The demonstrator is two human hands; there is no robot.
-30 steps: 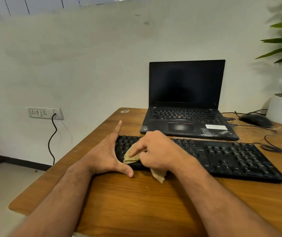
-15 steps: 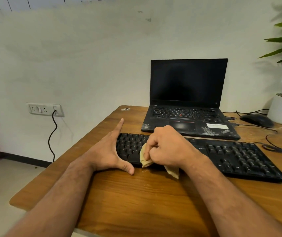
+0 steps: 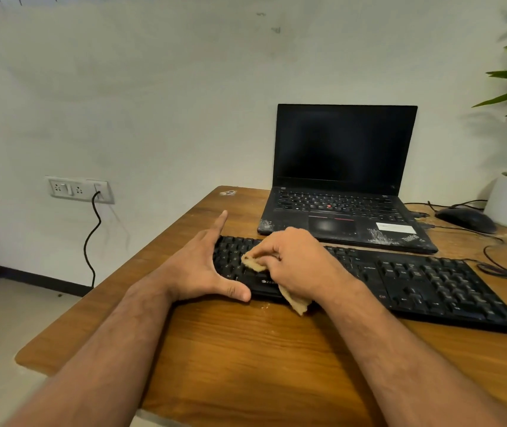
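Now my right hand [image 3: 303,266] has its fingers curled round a beige cloth [image 3: 253,264], pressing it onto the keys at the left part of the black keyboard [image 3: 430,282]. The keyboard lies on the wooden table [image 3: 246,349] just before the laptop [image 3: 343,180]. My left hand [image 3: 201,268], fingers straight and thumb spread, braces the keyboard's left end.

Laptop [image 3: 343,192] behind keyboard [image 3: 415,282] on desk [image 3: 246,365], mouse [image 3: 464,219] right.
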